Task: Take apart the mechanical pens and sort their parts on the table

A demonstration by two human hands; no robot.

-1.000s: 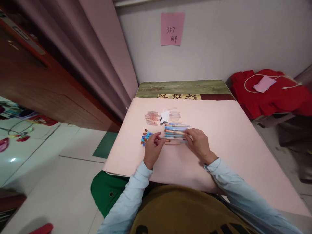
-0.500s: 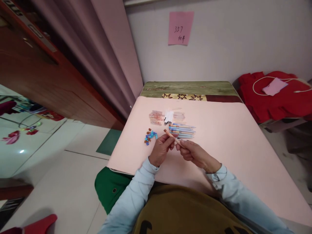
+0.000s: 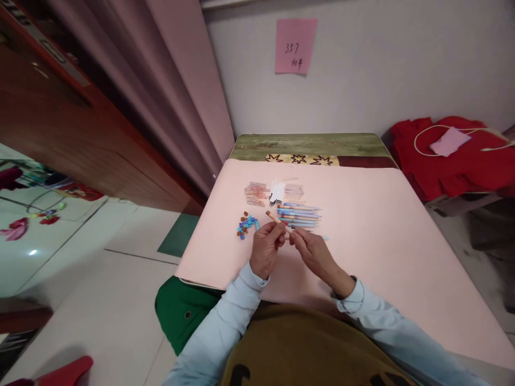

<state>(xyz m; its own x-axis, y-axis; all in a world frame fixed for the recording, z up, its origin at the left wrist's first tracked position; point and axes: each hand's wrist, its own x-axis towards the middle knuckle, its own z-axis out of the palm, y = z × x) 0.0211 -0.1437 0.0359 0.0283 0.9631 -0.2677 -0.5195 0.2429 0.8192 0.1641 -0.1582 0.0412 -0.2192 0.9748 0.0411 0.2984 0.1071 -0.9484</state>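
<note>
My left hand (image 3: pixel 267 245) pinches a slim peach-coloured pen (image 3: pixel 274 216) with a brown end, which points up and to the left. The fingers of my right hand (image 3: pixel 316 256) close on the pen's lower end, near the left fingertips; that end is mostly hidden. Just beyond the hands lies a row of blue and peach pens (image 3: pixel 301 213). Left of them is a loose pile of small blue and brown caps (image 3: pixel 247 224). Further back are reddish clear tubes (image 3: pixel 256 193), white sticks with black tips (image 3: pixel 277 191) and pale clear tubes (image 3: pixel 294 191).
A pale pink sheet (image 3: pixel 362 225) covers the table. Behind it is a wall with a pink paper note (image 3: pixel 295 47). A curtain (image 3: pixel 193 80) and wooden door (image 3: pixel 100 134) stand to the left. Red cloth (image 3: pixel 450 161) with a white cable lies at right, and a green seat (image 3: pixel 185 311) is below left.
My right hand has shifted slightly left, its fingers straighter on the pen's lower end. The pen's brown end has moved a little up and left. The view has shifted slightly.
</note>
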